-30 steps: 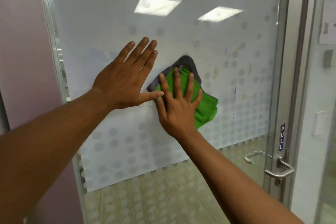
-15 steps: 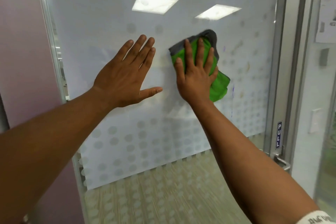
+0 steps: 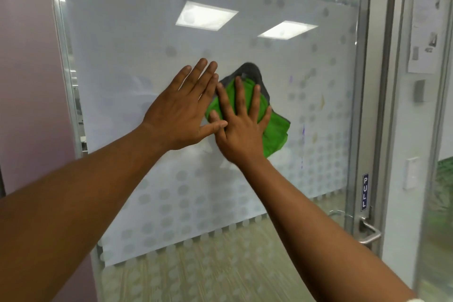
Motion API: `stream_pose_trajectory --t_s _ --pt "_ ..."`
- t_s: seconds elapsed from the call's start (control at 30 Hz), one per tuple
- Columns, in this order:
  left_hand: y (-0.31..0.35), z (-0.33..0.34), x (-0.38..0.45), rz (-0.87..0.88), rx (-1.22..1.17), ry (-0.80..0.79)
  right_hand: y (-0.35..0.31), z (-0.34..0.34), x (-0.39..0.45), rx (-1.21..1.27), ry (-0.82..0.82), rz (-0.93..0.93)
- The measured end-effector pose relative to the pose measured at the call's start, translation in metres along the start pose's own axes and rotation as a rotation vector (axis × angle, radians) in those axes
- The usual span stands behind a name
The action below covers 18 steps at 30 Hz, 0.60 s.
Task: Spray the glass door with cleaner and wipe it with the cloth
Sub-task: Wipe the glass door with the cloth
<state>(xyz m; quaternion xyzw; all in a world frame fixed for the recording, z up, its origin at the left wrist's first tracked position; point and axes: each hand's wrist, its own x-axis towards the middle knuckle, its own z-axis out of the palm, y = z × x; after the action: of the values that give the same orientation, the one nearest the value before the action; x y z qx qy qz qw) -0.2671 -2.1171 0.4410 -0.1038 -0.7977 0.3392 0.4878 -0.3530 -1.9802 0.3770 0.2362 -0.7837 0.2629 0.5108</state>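
Note:
The glass door (image 3: 147, 39) carries a frosted film with a dot pattern and fills most of the view. My right hand (image 3: 241, 127) lies flat with spread fingers on a green cloth with a grey edge (image 3: 275, 133) and presses it against the glass at mid height. Just left of it, my left hand (image 3: 182, 110) rests flat on the pane with fingers apart, its thumb touching my right hand. A few purple and yellowish marks (image 3: 303, 131) show on the glass to the right of the cloth. No spray bottle is in view.
The metal door frame (image 3: 365, 81) runs down the right side, with a blue PULL label (image 3: 365, 191) and a lever handle (image 3: 370, 231) below it. A pink wall (image 3: 27, 68) borders the door on the left. Papers hang on the right wall (image 3: 425, 24).
My right hand slid the cloth down and to the left from its higher spot, back beside my left hand. My left hand stayed flat on the glass.

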Motion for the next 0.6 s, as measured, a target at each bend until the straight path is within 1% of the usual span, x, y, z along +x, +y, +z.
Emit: stream_pose_trajectory --t_s 0.13,0.3,0.37,0.5,0.53,0.6 --pt "0.001 0.009 -0.002 0.019 0.052 0.005 0.023 -0.006 0.031 0.066 0.055 0.115" --pt "0.002 0.012 -0.002 0.026 0.077 0.008 0.057 0.007 0.006 0.1 0.1 0.33" --pt "0.001 0.012 -0.001 0.03 0.09 0.009 0.053 0.015 -0.019 0.084 0.081 0.31" --pt "0.003 0.009 -0.001 0.037 0.083 -0.005 0.057 0.025 -0.067 0.044 -0.004 0.172" --pt "0.003 0.01 -0.001 0.036 0.08 0.001 0.062 0.024 -0.068 0.035 -0.01 0.167" --pt "0.002 0.01 -0.001 0.036 0.08 0.003 0.066 0.02 -0.053 0.058 -0.003 0.233"
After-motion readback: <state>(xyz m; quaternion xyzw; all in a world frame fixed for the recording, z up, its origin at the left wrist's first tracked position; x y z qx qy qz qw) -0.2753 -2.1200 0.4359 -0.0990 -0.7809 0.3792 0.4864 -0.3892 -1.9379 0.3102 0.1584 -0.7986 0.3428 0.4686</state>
